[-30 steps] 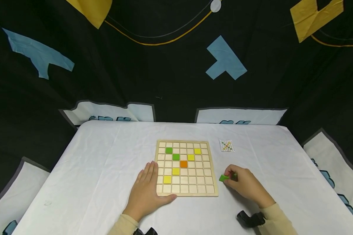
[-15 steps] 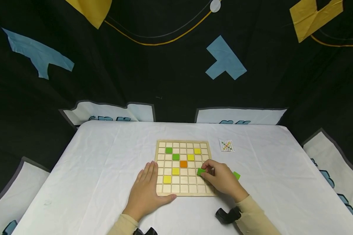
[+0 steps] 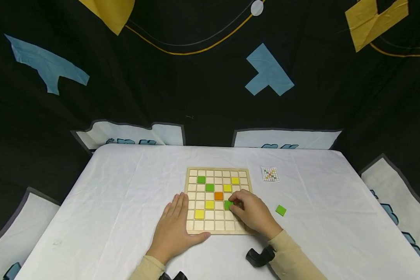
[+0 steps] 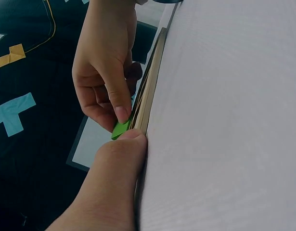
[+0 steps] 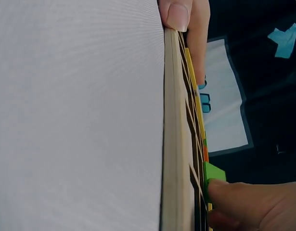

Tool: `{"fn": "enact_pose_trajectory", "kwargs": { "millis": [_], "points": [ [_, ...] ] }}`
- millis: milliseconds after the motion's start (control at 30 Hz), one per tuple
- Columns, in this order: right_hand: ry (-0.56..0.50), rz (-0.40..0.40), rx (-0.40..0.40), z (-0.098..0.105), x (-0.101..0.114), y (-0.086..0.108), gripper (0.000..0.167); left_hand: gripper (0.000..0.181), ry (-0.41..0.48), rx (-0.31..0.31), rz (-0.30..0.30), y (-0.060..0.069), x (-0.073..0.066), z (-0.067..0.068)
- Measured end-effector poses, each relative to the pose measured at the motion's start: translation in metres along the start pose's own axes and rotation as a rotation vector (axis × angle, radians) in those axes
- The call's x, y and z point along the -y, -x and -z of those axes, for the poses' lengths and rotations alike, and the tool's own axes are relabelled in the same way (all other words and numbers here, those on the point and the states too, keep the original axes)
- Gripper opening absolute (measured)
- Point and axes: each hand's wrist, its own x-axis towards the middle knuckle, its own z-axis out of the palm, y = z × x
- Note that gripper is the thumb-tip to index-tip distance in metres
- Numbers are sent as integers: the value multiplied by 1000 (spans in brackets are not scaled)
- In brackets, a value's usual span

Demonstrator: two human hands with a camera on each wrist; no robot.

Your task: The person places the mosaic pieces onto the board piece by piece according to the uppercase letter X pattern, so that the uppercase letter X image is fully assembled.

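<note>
A wooden grid board (image 3: 224, 233) lies on the white table. My left hand (image 3: 172, 230) rests at its left side, fingers straight along the edge and thumb at the near rim. Over the right half, my right hand (image 3: 254, 213) pinches a green square tile (image 3: 228, 205) between thumb and fingers, one row below and one column right of an orange tile (image 3: 218, 196). In the right wrist view the held tile (image 5: 214, 172) looks slightly tilted at the board's surface. Other green tiles (image 3: 201, 179) and yellow tiles (image 3: 209, 204) sit in cells along two diagonals.
One loose green tile (image 3: 281, 210) lies on the table right of the board. Behind it is a small printed pattern card (image 3: 270, 174). A dark curtain (image 3: 210, 97) with coloured shapes hangs behind the table.
My right hand has carried the green tile leftward from beside the board to a cell near the orange tile. The loose green tile on the table is now uncovered. My left hand stays put.
</note>
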Motion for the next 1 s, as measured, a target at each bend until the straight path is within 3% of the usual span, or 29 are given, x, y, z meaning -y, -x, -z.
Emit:
{"fn": "enact_pose_trajectory", "kwargs": {
  "millis": [333,533,733,1000],
  "points": [
    [75,36,54,4,2,5,5,129,-3,12,5,1,-1,1],
    [112,64,36,20,-1,19,4,129,2,13,7,0,-2,1],
    [147,-59,-13,47,-23,35,18,129,4,7,6,0,-3,1],
    [324,-199,-42,72,-63,50,43,131,-13,8,2,0,0,1]
  ]
}}
